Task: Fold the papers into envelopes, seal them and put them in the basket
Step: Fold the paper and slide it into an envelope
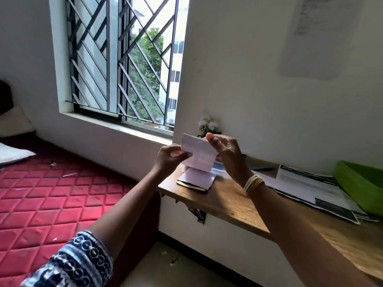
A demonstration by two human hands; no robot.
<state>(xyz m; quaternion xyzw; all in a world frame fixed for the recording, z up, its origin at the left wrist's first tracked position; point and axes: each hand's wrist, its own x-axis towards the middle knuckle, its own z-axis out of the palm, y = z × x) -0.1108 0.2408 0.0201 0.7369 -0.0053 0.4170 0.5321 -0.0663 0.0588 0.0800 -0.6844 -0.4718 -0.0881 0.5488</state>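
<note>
I hold a small folded white paper [199, 153] in the air above the left end of a wooden shelf [226, 201]. My left hand [170, 157] pinches its left edge. My right hand [226, 149] pinches its upper right corner; bangles sit on that wrist. Right under the held paper, another folded white paper [196, 179] lies on a dark flat object on the shelf. A green basket [360, 187] stands at the right end of the shelf, partly cut off by the frame edge.
Printed sheets [310, 187] and a blue pen [263, 168] lie on the shelf between the papers and the basket. A small white flower plant [208, 124] stands against the wall. A red quilted mattress [62, 199] lies lower left, below a barred window [124, 59].
</note>
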